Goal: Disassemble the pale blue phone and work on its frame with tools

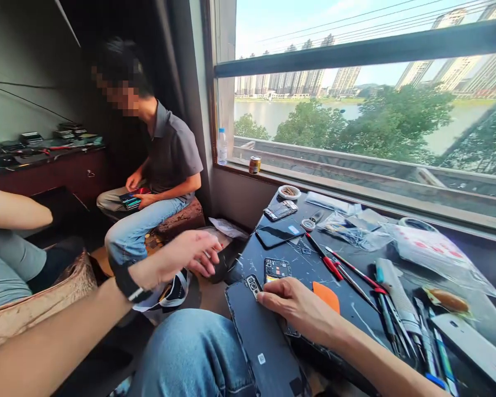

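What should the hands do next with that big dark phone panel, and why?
Probably bring the left hand over to steady the dark panel: only the right hand holds it, near the camera lenses, the panel juts past the table's edge, and the left hand hangs in the air, away from it.

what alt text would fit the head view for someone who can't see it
The camera wearer's right-hand grip holds a dark phone panel at the edge of a table with an opened phone, hand tools and plastic bags; the left-hand grip hangs empty. Beyond, another person sits near a window overlooking water and tall buildings.
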The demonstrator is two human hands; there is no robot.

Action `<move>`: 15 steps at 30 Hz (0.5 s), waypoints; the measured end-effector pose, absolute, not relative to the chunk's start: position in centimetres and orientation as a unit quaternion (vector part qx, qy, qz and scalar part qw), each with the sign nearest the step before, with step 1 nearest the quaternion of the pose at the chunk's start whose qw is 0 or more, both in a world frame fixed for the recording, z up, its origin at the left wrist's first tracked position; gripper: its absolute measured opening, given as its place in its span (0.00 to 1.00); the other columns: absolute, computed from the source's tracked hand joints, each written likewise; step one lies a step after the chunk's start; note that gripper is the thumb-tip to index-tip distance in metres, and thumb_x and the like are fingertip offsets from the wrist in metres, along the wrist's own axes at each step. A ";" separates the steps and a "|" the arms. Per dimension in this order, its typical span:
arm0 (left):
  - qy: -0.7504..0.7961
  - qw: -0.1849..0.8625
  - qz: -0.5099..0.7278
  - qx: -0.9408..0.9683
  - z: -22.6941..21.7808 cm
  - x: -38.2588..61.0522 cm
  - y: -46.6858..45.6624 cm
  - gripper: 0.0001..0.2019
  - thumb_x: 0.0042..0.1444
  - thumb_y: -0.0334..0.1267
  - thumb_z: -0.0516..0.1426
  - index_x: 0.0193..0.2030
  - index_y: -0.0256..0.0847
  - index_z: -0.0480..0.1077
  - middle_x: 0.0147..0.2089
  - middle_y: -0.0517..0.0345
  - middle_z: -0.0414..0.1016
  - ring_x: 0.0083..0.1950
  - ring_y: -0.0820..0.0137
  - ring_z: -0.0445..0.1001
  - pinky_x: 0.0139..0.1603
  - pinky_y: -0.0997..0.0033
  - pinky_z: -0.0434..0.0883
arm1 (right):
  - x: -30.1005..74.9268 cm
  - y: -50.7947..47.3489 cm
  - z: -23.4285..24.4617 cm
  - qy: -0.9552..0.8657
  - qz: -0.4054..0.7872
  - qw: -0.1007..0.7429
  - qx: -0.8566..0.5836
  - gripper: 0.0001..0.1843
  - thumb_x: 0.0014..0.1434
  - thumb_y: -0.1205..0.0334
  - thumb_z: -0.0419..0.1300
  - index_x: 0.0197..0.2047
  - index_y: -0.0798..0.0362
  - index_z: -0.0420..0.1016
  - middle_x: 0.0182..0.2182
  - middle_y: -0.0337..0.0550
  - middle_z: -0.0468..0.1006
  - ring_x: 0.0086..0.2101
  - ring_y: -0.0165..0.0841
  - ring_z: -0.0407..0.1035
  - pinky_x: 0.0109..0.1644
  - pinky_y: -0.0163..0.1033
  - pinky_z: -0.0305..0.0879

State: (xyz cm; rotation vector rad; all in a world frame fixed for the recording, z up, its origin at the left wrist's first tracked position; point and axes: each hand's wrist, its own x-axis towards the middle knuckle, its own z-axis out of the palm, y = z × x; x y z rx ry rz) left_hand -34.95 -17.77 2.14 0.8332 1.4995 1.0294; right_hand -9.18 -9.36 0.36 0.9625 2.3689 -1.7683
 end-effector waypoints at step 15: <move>0.589 0.589 0.480 0.275 0.6 -23.5 -19.1 0.14 0.40 0.43 0.67 0.29 0.37 0.73 0.24 0.62 0.68 0.24 0.76 0.63 0.27 0.74 0.60 | -6.7 -10.7 1.6 0.749 -0.593 -0.015 0.295 0.22 0.60 0.51 0.56 0.21 0.50 0.54 0.18 0.32 0.53 0.20 0.26 0.52 0.23 0.32 0.51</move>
